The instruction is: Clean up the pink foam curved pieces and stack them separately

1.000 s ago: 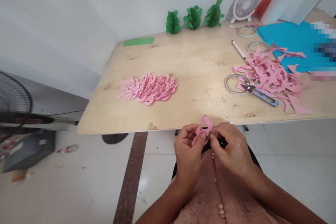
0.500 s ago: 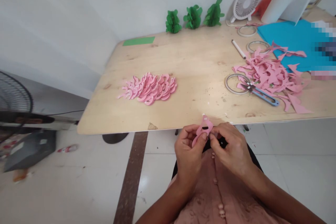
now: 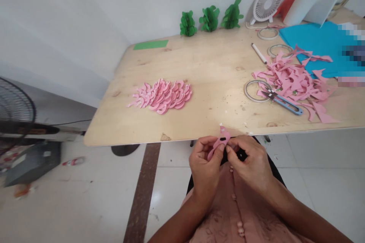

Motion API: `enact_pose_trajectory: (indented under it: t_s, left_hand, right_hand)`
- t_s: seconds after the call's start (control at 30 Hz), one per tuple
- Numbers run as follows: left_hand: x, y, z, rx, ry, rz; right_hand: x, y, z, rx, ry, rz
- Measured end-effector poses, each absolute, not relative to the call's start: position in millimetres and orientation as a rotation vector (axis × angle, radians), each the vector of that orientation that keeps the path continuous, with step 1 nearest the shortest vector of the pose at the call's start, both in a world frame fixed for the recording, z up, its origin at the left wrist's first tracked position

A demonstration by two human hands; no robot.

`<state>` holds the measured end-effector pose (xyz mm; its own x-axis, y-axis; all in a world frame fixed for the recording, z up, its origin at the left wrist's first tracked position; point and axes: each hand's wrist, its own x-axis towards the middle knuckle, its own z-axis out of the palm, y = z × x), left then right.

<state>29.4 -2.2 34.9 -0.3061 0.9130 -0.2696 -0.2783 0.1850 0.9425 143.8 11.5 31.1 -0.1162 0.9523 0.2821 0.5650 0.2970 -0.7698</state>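
Observation:
Both of my hands are close together just below the near edge of the wooden table (image 3: 211, 68), above my lap. My left hand (image 3: 204, 165) pinches a small curved pink paper cutout (image 3: 220, 142) with thumb and fingers. The fingertips of my right hand (image 3: 251, 159) are closed on the same cutout from the right side. A heap of similar pink curved cutouts (image 3: 162, 95) lies on the table to the left of centre.
Pink paper scraps (image 3: 293, 81), blue-handled scissors (image 3: 283, 102), tape rings (image 3: 253, 90), a white pen (image 3: 259, 53) and blue sheets (image 3: 316, 41) lie on the right. Three green paper trees (image 3: 209, 19), a small white fan (image 3: 266, 4) and a green sheet (image 3: 150, 44) line the back. A floor fan (image 3: 14, 114) stands left.
The pink cutout has tilted and sunk slightly between my fingers; both hands stay in the same place.

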Motion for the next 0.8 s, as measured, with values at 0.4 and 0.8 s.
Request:
enact_pose_trajectory:
  t_s: [0.4,0.8]
  left_hand:
    - [26.0,-2.8,32.5,0.606,1.361,1.380]
    - [24.3,0.6,33.3,0.496,1.295,1.380]
  right_hand:
    - [145.5,11.1,29.0,-1.326,-1.778,0.689]
    - [147.1,12.4,30.0,-1.380,-1.770,0.698]
